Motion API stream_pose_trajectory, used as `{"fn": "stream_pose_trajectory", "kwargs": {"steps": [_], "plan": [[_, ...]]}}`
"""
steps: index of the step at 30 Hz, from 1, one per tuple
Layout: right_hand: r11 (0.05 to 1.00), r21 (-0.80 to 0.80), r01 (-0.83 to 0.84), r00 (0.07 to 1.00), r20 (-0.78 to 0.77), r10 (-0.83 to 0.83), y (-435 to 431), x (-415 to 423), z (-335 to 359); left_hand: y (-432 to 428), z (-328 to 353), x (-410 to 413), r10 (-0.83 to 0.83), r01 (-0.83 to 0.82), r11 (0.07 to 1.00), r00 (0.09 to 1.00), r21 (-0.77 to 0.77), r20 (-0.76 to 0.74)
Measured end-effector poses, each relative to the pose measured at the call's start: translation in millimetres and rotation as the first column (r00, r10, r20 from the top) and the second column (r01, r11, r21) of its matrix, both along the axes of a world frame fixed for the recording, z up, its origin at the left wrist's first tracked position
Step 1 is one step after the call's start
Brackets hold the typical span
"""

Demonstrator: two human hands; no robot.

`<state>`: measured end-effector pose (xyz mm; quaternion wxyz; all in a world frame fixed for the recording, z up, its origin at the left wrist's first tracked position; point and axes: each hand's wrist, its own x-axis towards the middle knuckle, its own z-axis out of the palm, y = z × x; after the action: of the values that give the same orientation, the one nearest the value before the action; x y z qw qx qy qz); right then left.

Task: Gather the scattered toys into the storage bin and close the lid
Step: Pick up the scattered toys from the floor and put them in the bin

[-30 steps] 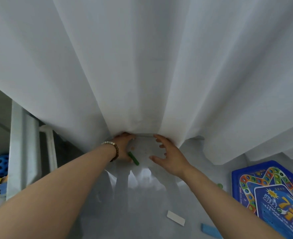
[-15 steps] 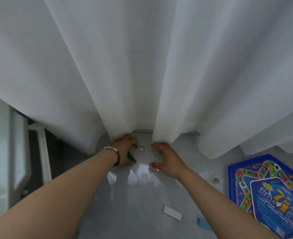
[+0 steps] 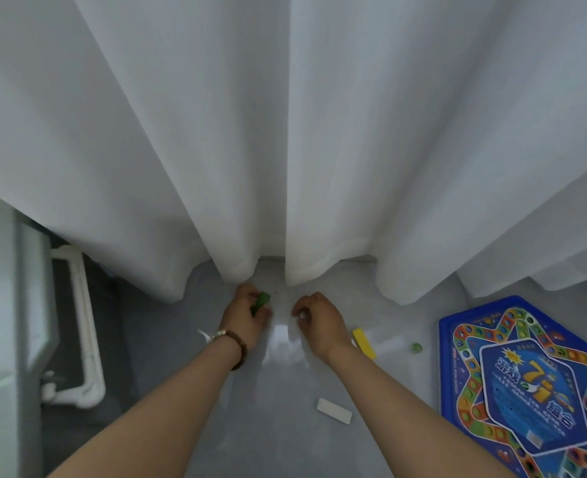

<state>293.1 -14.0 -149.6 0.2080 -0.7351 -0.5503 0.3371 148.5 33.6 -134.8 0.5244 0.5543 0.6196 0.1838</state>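
Observation:
My left hand grips a green block just in front of the white curtain's hem. Beside it, my right hand curls its fingers round a small white piece picked off the grey floor. A yellow block lies by my right wrist, a white block lies nearer to me, and a small green bead sits further right. At the left edge, the white storage bin shows coloured toys inside.
A white curtain hangs to the floor across the whole back. A blue hexagonal game board lies at the right. White pipes run beside the bin on the left.
Both hands have drawn back from under the curtain. My right hand has closed on the small white piece that lay on the floor. The yellow block has come into view.

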Motion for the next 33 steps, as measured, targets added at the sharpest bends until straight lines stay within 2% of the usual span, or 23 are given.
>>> {"fn": "stream_pose_trajectory", "kwargs": {"steps": [2, 3, 5, 7, 9, 11, 14, 16, 19, 21, 23, 24, 25, 27, 29, 31, 33], "plan": [[0.977, 0.038, 0.208, 0.962, -0.187, -0.198, -9, 11, 12, -9, 8, 19, 0.227, -0.169, 0.951, 0.951, -0.26, 0.211], [0.961, 0.04, 0.272, 0.921, -0.3, -0.248, -15, 15, 21, -13, 14, 28, 0.343, -0.203, 0.878, 0.898, -0.433, 0.275], [0.964, 0.057, 0.259, 0.871, -0.444, -0.208, -27, 21, 42, -25, 22, 42, 0.518, -0.128, 0.672, 0.785, -0.729, 0.34], [0.979, 0.065, 0.194, 0.872, -0.468, -0.142, -41, 28, 54, -40, 21, 52, 0.509, 0.048, 0.588, 0.754, -0.807, 0.416], [0.971, 0.089, 0.223, 0.876, -0.455, -0.16, -55, 45, 57, -54, 18, 62, 0.495, 0.102, 0.566, 0.752, -0.818, 0.435], [0.937, 0.138, 0.322, 0.895, -0.366, -0.254, -70, 72, 52, -65, 17, 71, 0.504, 0.066, 0.57, 0.759, -0.819, 0.413], [0.928, 0.077, 0.364, 0.928, -0.114, -0.354, -88, 114, 39, -75, 10, 77, 0.399, -0.024, 0.706, 0.839, -0.708, 0.369], [0.956, -0.056, 0.286, 0.958, 0.036, -0.285, -98, 128, 25, -80, 6, 76, 0.324, -0.064, 0.786, 0.89, -0.614, 0.322], [0.965, -0.126, 0.229, 0.962, 0.183, -0.205, -108, 129, 11, -85, 8, 76, 0.368, -0.113, 0.802, 0.867, -0.587, 0.335], [0.95, -0.105, 0.295, 0.953, 0.098, -0.286, -107, 119, 14, -89, 12, 79, 0.476, -0.149, 0.738, 0.806, -0.659, 0.351], [0.941, -0.074, 0.33, 0.916, -0.217, -0.338, -101, 102, 27, -93, 16, 81, 0.554, -0.148, 0.656, 0.761, -0.74, 0.338], [0.954, -0.058, 0.295, 0.883, -0.364, -0.295, -98, 92, 35, -94, 17, 82, 0.56, -0.123, 0.633, 0.755, -0.764, 0.342], [0.974, -0.043, 0.221, 0.875, -0.433, -0.218, -96, 83, 42, -95, 18, 83, 0.549, -0.086, 0.623, 0.756, -0.778, 0.356], [0.991, -0.029, 0.127, 0.886, -0.446, -0.127, -95, 73, 46, -96, 20, 87, 0.534, -0.041, 0.62, 0.753, -0.783, 0.383], [0.97, 0.004, 0.242, 0.901, -0.371, -0.224, -92, 77, 40, -96, 20, 87, 0.526, -0.099, 0.644, 0.777, -0.758, 0.346], [0.935, -0.036, 0.352, 0.905, -0.241, -0.35, -89, 84, 28, -95, 18, 83, 0.448, -0.17, 0.725, 0.852, -0.667, 0.269], [0.925, -0.132, 0.356, 0.918, -0.136, -0.373, -87, 82, 18, -96, 12, 72, 0.244, -0.127, 0.85, 0.955, -0.512, 0.168]]}}
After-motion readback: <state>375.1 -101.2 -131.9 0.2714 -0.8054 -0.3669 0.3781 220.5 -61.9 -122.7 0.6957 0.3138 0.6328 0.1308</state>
